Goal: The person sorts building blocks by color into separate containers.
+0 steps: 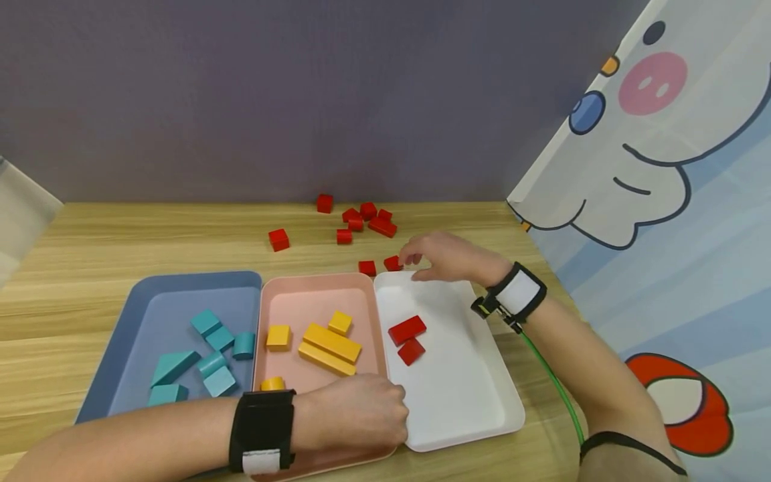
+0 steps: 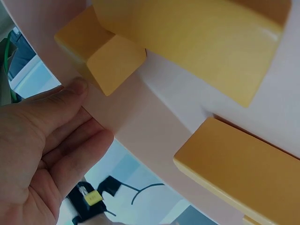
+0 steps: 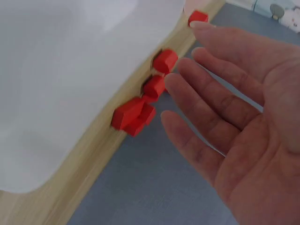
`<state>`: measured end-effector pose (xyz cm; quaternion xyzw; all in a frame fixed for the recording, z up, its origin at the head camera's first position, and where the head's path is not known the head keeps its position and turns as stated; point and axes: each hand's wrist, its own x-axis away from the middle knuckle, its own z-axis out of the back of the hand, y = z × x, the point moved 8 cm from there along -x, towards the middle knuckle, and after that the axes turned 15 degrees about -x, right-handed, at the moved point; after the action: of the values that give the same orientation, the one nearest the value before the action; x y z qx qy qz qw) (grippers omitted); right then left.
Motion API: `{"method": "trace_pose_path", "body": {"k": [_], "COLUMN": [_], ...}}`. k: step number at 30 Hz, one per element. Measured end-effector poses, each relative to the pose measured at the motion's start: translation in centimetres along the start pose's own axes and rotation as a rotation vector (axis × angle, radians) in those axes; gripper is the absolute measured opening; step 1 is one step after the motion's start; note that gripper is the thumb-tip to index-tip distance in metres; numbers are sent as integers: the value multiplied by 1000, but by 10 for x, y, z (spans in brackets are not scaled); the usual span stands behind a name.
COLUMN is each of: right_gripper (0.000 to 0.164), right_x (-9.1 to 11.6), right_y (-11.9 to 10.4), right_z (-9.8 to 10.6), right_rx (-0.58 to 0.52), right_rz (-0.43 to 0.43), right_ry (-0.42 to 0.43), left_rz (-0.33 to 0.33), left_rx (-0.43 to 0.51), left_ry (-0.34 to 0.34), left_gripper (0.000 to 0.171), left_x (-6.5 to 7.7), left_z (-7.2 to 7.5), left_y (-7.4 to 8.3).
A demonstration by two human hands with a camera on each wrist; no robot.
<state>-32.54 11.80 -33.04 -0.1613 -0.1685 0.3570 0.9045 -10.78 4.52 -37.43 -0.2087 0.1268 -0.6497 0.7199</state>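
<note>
My left hand [image 1: 355, 412] pinches the near right rim of the pink tray [image 1: 319, 278]; in the left wrist view its thumb lies over the tray wall [image 2: 140, 115] with the fingers on the outer side. Several yellow blocks [image 1: 332, 343] lie in that tray. Over the far edge of the white tray [image 1: 466, 365], my right hand [image 1: 446, 258] has loosely bent, spread fingers and holds nothing. Its fingertips are close to a red block [image 1: 393, 263] on the table. Inside the white tray lie a red rectangular block [image 1: 407, 329] and a smaller red block [image 1: 411, 351].
More red blocks [image 1: 382, 227] are scattered at the back of the wooden table [image 1: 181, 231], in front of a grey panel [image 1: 271, 100]. At left, a blue tray [image 1: 150, 314] holds several teal blocks [image 1: 173, 367]. A cartoon-printed curtain [image 1: 711, 268] hangs along the right side.
</note>
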Motion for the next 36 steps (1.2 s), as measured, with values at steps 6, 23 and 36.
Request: {"method": "trace_pose_path", "body": {"k": [6,23,36], "right_gripper": [31,32,22], "right_x": [-22,-70,-75], "right_y": [18,38,34], "right_z": [8,-26,-30], "right_rx": [-37,23,98], "right_rz": [-10,-106,-23], "right_ry": [5,-85,-42], "left_rz": [6,-1,-5], "left_rx": [33,16,-17], "left_ry": [3,12,17], "left_gripper": [15,16,19], "left_x": [1,4,5], "left_z": [0,-6,-6], "left_y": [0,0,1]}}
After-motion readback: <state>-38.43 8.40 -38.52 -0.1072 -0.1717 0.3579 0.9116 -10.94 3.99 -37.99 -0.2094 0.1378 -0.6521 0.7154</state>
